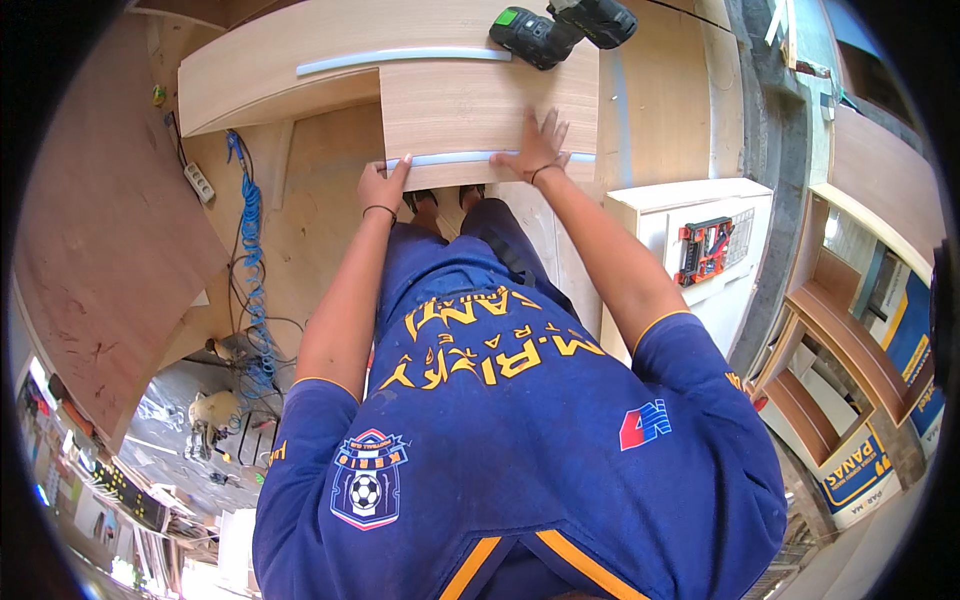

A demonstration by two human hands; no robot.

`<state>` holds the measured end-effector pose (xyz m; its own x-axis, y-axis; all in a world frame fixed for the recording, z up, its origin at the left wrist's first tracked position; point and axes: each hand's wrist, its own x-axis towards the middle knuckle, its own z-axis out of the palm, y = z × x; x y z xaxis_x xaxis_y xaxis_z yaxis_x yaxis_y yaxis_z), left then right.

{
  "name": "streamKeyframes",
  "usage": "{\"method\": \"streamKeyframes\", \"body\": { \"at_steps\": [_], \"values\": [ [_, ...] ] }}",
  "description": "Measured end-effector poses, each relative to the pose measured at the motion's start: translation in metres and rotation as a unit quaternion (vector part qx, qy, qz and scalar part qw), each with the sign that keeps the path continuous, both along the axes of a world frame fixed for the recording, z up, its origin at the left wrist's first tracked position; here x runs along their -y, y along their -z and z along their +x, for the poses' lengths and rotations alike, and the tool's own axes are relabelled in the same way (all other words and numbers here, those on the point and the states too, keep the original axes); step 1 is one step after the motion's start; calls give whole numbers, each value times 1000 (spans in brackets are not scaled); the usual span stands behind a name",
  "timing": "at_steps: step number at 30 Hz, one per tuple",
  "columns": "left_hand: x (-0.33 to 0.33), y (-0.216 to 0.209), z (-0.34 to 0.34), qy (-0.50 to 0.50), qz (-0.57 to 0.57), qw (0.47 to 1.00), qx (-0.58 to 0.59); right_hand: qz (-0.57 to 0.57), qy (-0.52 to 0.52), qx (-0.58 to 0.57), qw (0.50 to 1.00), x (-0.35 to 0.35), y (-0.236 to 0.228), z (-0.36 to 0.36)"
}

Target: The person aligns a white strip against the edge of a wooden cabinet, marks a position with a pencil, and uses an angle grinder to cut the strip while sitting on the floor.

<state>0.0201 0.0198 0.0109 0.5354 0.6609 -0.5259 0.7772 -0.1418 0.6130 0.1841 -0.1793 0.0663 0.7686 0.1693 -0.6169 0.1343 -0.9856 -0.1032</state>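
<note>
A light wood-grain panel (450, 110) lies in front of me, with a pale blue-white strip (450, 159) along its near edge. My left hand (384, 190) is closed on the panel's near left corner, its thumb on the strip's left end; the fingers below are partly hidden. My right hand (536, 152) lies spread near the right part of the same strip, its fingertips slightly blurred. A second pale strip (400, 60) runs along the longer wooden piece farther away. At the panel's far edge rests a black cordless drill (540, 38) with a green patch.
Left of the work, a coiled blue air hose (250, 230) hangs near a white power strip (198, 182). A large brown board (110, 230) covers the far left. To the right stands a white cabinet (690, 200) bearing a red-and-black tool case (704, 250). Wooden frames (840, 320) stand beyond.
</note>
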Motion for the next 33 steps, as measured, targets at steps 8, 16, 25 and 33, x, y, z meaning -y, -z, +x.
{"method": "streamKeyframes", "body": {
  "at_steps": [8, 16, 25, 33],
  "values": [
    [-8, 17, -5, -27, -109, 994, -8, -32, 75, 18, 996, -34, -10, -17],
    [-2, 19, -6, 59, -1, 998, -13, 7, -39, -6, 999, -42, -23, -25],
    [-7, 19, -12, -2, -146, 988, 42, 16, -73, 53, 996, -45, -4, -30],
    [-2, 15, -12, -18, -107, 994, 18, -1, -73, 22, 997, -110, -16, -45]
  ]
}}
